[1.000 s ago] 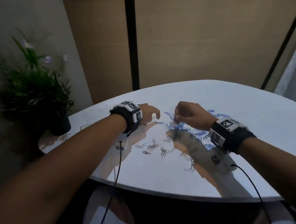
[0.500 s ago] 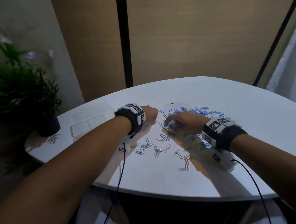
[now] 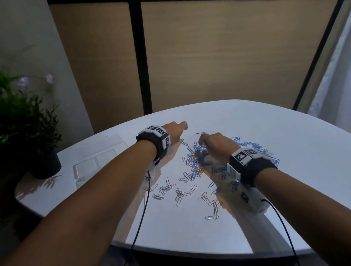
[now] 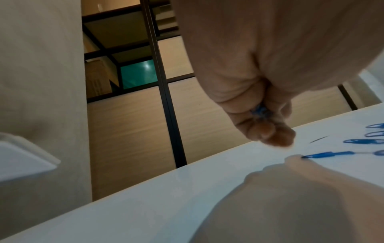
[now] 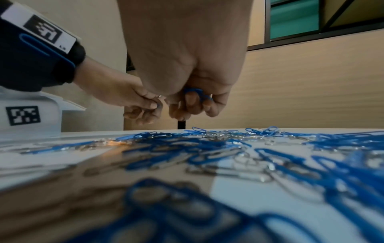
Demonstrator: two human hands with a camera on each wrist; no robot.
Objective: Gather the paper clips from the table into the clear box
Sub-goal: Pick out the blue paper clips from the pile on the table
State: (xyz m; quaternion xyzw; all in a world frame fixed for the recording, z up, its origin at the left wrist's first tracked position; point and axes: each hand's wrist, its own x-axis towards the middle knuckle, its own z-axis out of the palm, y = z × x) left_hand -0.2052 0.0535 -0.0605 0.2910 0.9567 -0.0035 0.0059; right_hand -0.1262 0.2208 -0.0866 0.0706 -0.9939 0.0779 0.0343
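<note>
Blue and silver paper clips [image 3: 195, 162] lie in a loose heap on the white table [image 3: 273, 126], with silver ones [image 3: 181, 194] scattered nearer me. The clear box [image 3: 95, 163] lies flat at the table's left side, apart from both hands. My left hand [image 3: 175, 129] hovers just left of the heap, fingers curled round a few blue clips [image 4: 258, 111]. My right hand [image 3: 208, 143] is over the heap's far edge, its fingers [image 5: 191, 106] bunched on blue clips [image 5: 194, 92]. The right wrist view shows the left hand [image 5: 143, 108] close beside it, and the heap [image 5: 207, 143] spread below.
A potted plant [image 3: 14, 127] in a dark pot [image 3: 46, 164] stands at the table's left corner behind the box. Cables hang from both wristbands over the table's near edge [image 3: 178, 249]. Brown wall panels rise behind the table.
My left hand has moved a little farther away from me beside the heap. My right hand has dipped into the clips and stays at the heap. My head view has shifted.
</note>
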